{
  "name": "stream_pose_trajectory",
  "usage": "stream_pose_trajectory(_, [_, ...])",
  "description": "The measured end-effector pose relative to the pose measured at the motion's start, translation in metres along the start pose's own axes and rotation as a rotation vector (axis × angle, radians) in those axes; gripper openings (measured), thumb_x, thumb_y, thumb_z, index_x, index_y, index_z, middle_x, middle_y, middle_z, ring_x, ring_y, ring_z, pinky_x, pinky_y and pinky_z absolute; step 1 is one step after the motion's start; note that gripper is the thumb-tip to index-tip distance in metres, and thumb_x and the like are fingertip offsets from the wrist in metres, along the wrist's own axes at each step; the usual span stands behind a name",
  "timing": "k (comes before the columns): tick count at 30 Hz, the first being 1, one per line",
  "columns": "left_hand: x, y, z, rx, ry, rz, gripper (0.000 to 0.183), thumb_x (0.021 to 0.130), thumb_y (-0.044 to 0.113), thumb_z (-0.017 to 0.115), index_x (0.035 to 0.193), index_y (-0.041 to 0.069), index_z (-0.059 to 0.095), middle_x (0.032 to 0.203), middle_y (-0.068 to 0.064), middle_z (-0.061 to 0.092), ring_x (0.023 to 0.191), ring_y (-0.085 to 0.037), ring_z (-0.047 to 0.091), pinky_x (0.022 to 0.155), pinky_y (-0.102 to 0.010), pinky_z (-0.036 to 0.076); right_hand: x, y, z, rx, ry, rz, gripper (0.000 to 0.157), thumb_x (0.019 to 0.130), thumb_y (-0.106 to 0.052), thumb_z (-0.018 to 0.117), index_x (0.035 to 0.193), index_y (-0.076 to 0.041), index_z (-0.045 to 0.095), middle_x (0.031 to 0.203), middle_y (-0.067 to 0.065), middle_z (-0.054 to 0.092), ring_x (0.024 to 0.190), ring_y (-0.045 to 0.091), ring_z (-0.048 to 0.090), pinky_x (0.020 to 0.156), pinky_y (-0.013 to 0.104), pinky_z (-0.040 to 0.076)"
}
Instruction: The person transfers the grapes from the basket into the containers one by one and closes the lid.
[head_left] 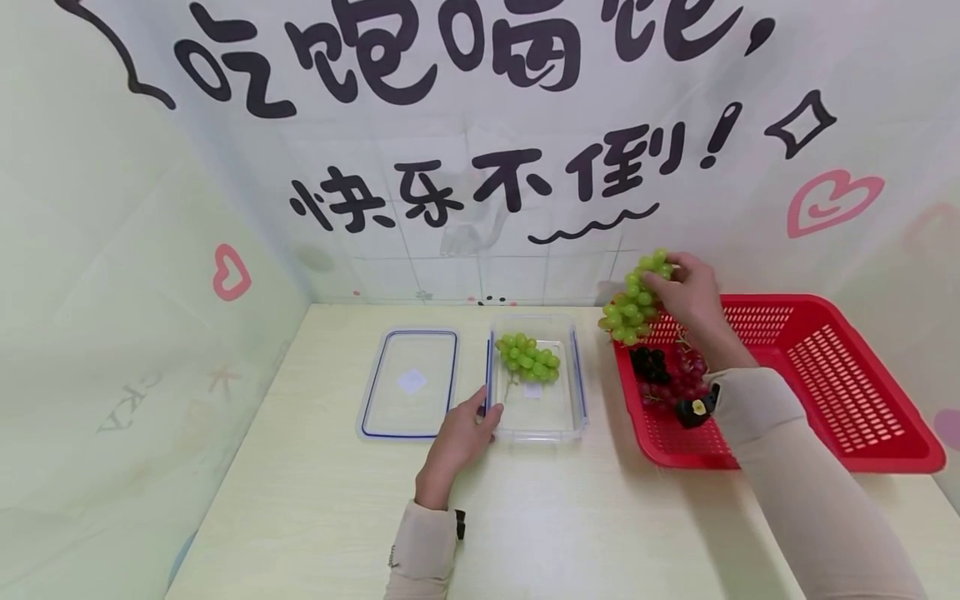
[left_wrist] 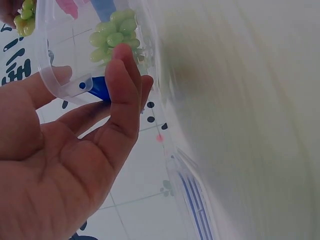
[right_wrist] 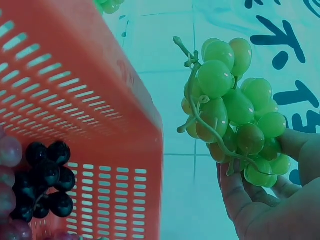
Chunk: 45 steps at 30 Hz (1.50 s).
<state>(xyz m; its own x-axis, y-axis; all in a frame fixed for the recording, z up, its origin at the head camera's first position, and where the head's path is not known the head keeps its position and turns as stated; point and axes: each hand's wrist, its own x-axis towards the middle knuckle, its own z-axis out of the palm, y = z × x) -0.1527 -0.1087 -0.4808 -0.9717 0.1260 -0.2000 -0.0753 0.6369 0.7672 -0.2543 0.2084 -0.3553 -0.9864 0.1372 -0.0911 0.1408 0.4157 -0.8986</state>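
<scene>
My right hand [head_left: 690, 292] grips a bunch of green grapes [head_left: 636, 304] in the air above the left rim of the red basket. In the right wrist view its stem curls across the front of the green grapes [right_wrist: 232, 107]. My left hand [head_left: 461, 433] holds the near left corner of a clear plastic food container [head_left: 540, 435], thumb and fingers around its wall. Inside the container lies another bunch of green grapes [head_left: 528, 357]. That same bunch [left_wrist: 115, 37] shows through the clear wall in the left wrist view.
A clear lid with a blue seal [head_left: 411, 383] lies flat left of the container. The red perforated basket [head_left: 892, 450] stands on the right, with black grapes [head_left: 649, 365] and red grapes [head_left: 686, 375] in it. A printed cloth [head_left: 450, 275] hangs behind the table.
</scene>
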Motion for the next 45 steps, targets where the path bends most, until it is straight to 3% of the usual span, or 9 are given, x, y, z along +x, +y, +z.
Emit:
stream_pose_trajectory(5, [0.0, 0.0, -0.001, -0.001, 0.0, -0.004, 0.061, 0.104, 0.037, 0.049, 0.153, 0.004, 0.036, 0.094, -0.005, 0.067, 0.07, -0.011, 0.061, 0.074, -0.035, 0.046, 0.0, -0.003, 0.006, 0.029, -0.023, -0.005, 0.053, 0.102, -0.028, 0.055, 0.148, -0.007, 0.04, 0.141, 0.022, 0.049, 0.117, 0.031, 0.052, 0.101, 0.045, 0.048])
stream_pose_trajectory(20, [-0.001, -0.001, -0.001, -0.014, -0.007, -0.011, 0.061, 0.104, 0.037, 0.05, 0.153, 0.004, 0.036, 0.091, -0.005, 0.067, 0.07, -0.012, 0.061, 0.073, -0.035, 0.045, -0.003, -0.007, 0.031, 0.052, -0.151, -0.005, 0.048, 0.101, -0.028, 0.057, 0.144, -0.011, 0.045, 0.138, 0.02, 0.052, 0.115, 0.03, 0.052, 0.103, 0.044, 0.045])
stream_pose_trajectory(27, [-0.001, -0.001, -0.001, -0.016, -0.007, -0.008, 0.061, 0.104, 0.037, 0.049, 0.153, 0.004, 0.035, 0.087, -0.004, 0.066, 0.068, -0.012, 0.061, 0.071, -0.034, 0.045, -0.004, -0.008, 0.044, 0.044, -0.189, -0.032, 0.046, 0.101, -0.024, 0.057, 0.144, -0.01, 0.046, 0.136, 0.019, 0.054, 0.112, 0.029, 0.055, 0.1, 0.042, 0.048])
stream_pose_trajectory(35, [-0.001, -0.001, -0.002, -0.016, -0.003, 0.01, 0.061, 0.104, 0.038, 0.049, 0.153, 0.004, 0.035, 0.091, -0.004, 0.067, 0.068, -0.011, 0.061, 0.072, -0.034, 0.046, -0.005, -0.009, 0.058, 0.032, -0.235, -0.06, 0.043, 0.1, -0.019, 0.06, 0.14, -0.009, 0.049, 0.129, 0.019, 0.058, 0.101, 0.024, 0.059, 0.079, 0.027, 0.054])
stream_pose_trajectory(39, [-0.002, -0.001, -0.002, -0.021, -0.003, 0.015, 0.061, 0.104, 0.037, 0.049, 0.153, 0.004, 0.035, 0.093, -0.005, 0.068, 0.067, -0.011, 0.061, 0.072, -0.034, 0.046, -0.006, -0.009, 0.065, 0.036, -0.259, -0.063, 0.043, 0.099, -0.018, 0.062, 0.139, -0.009, 0.05, 0.127, 0.019, 0.058, 0.095, 0.023, 0.059, 0.073, 0.026, 0.054])
stream_pose_trajectory(45, [-0.002, -0.001, -0.002, -0.025, -0.005, 0.01, 0.062, 0.104, 0.037, 0.049, 0.153, 0.004, 0.035, 0.089, -0.004, 0.067, 0.067, -0.011, 0.061, 0.073, -0.034, 0.046, -0.009, -0.009, 0.076, -0.03, -0.295, -0.047, 0.042, 0.099, -0.023, 0.063, 0.138, -0.013, 0.051, 0.128, 0.018, 0.057, 0.099, 0.027, 0.059, 0.082, 0.034, 0.055])
